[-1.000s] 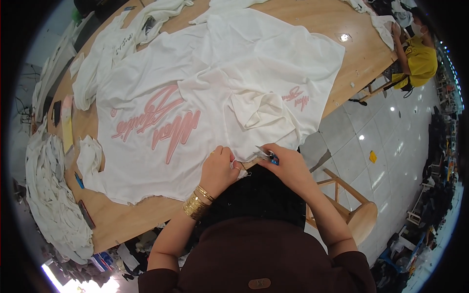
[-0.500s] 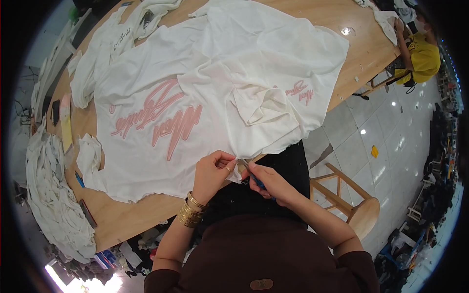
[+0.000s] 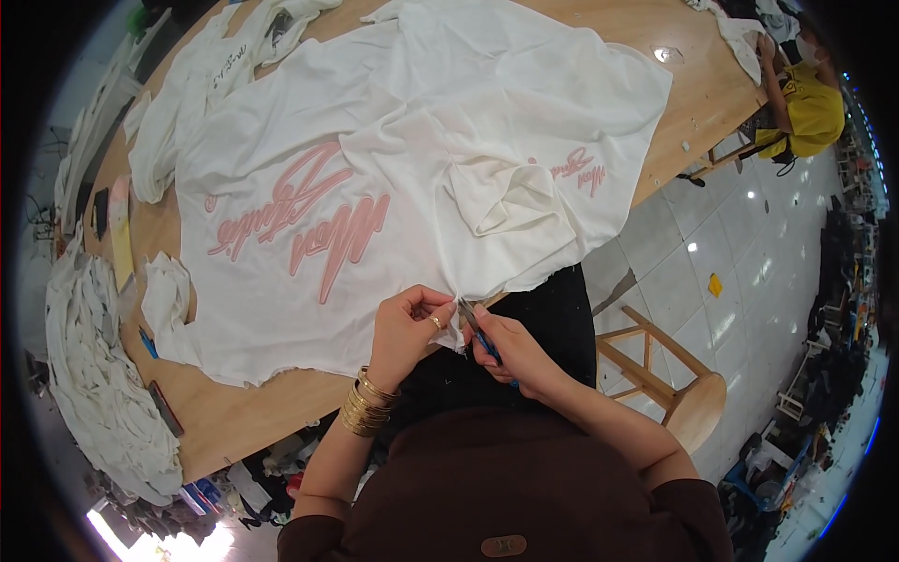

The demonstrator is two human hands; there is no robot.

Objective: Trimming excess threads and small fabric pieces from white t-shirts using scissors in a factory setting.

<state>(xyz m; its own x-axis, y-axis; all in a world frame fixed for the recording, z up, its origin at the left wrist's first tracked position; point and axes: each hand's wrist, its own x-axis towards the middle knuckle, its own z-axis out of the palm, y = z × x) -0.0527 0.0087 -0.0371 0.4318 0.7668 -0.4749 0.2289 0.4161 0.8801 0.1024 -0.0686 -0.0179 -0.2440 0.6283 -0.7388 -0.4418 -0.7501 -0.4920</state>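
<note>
While the left hand pinches the white shirt at its edge, the right hand, gripping blue-handled snips, has closed in from three o'clock, so snipping's probably on. Shirt's sprawled nine to two o'clock from them.

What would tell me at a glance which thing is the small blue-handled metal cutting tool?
On the big pale wooden table, find the pink-lettered white fabric garment. At its near edge, the bare right hand holds the small blue-handled metal cutting tool, its tip beside the bare left hand. Unlike the slim blue object lying at the table's left, it is held and shows grey metal.
</note>
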